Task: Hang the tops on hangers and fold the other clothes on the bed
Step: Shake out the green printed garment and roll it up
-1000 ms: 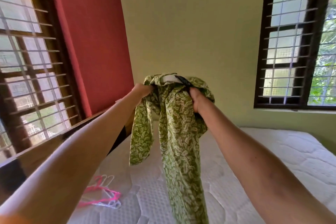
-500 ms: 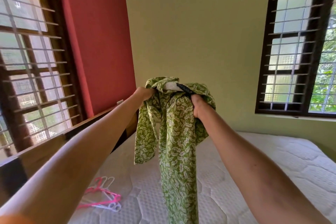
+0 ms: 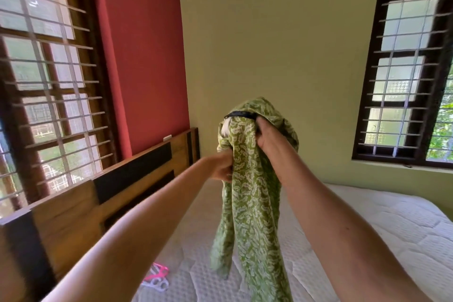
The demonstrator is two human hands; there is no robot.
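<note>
A green top (image 3: 250, 203) with a white leaf print hangs in the air over the bed (image 3: 392, 228). My right hand (image 3: 268, 138) grips its bunched upper part, where a black edge and a white patch show. My left hand (image 3: 221, 165) grips the cloth lower, on its left side. The top's long end drops below the frame. Pink and white hangers (image 3: 157, 277) lie on the mattress at the lower left, partly behind my left arm.
A wooden headboard (image 3: 117, 193) with black panels runs along the left of the bed. Barred windows stand at the left (image 3: 44, 81) and the right (image 3: 404, 76). A red wall and a pale green wall meet behind the top.
My left hand has dropped from the top's upper edge to a lower grip on its left side. The garment now hangs narrower, and the view has swung left and down.
</note>
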